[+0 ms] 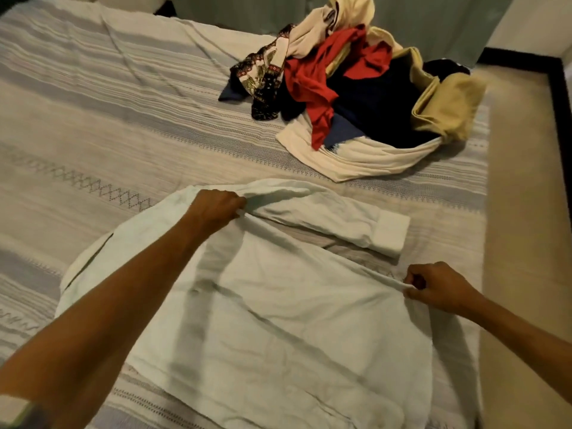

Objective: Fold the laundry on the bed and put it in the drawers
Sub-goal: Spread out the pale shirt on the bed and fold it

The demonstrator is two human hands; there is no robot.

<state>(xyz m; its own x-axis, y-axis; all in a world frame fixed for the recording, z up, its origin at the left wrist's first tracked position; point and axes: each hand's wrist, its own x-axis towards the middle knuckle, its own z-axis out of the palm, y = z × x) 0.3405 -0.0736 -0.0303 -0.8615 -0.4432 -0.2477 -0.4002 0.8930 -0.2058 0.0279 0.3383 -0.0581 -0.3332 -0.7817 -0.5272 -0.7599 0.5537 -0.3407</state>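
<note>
Bed (93, 125): striped cover, fills the frame. White shirt (278, 320): spread at lower centre, one sleeve folded across. Laundry pile (356, 88): upper right (red, navy, cream, patterned pieces). Left hand (216, 209), right hand (439, 286): fingers pinched on the shirt's upper edge.

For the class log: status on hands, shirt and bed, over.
Left hand and right hand pinch white shirt edge. Shirt spread on bed. Unfolded laundry pile beyond, clear of shirt.

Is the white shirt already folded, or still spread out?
Mostly spread: white shirt lies flat on bed, sleeve out, both hands pinching one edge.
</note>
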